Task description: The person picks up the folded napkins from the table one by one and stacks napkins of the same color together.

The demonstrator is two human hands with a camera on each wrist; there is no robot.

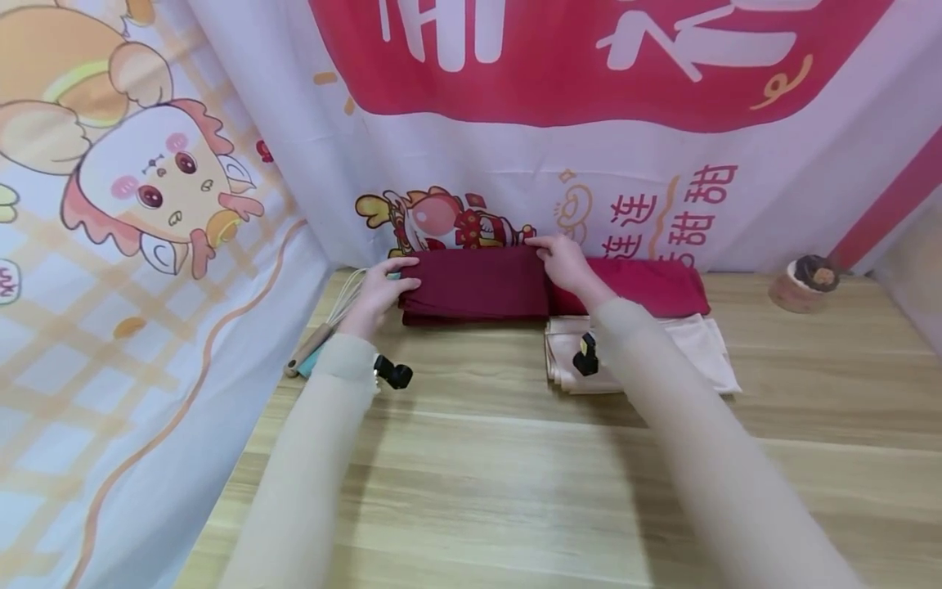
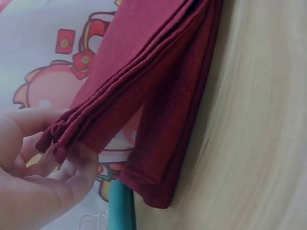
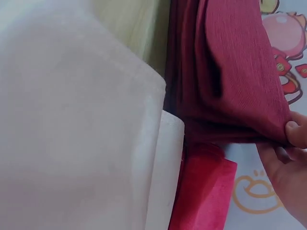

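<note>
A folded dark maroon cloth [image 1: 474, 282] lies at the back of the table against the curtain. My left hand [image 1: 377, 294] pinches its left end, with several folded layers between thumb and fingers in the left wrist view. At the far right corner my right hand [image 1: 570, 266] pinches the same cloth [image 3: 244, 72], thumb on top and fingers beneath. The upper folds are lifted a little off the layers below at the left end. A brighter red folded cloth [image 1: 640, 286] lies just right of the maroon one, partly behind my right forearm.
A cream folded cloth [image 1: 699, 352] lies in front of the red one. On the left, a whisk with a wooden handle [image 1: 309, 348] rests beside a teal object [image 2: 121, 206]. A small round pinkish item with a dark top [image 1: 805, 284] stands at the back right. A printed curtain [image 1: 456, 155] borders the table.
</note>
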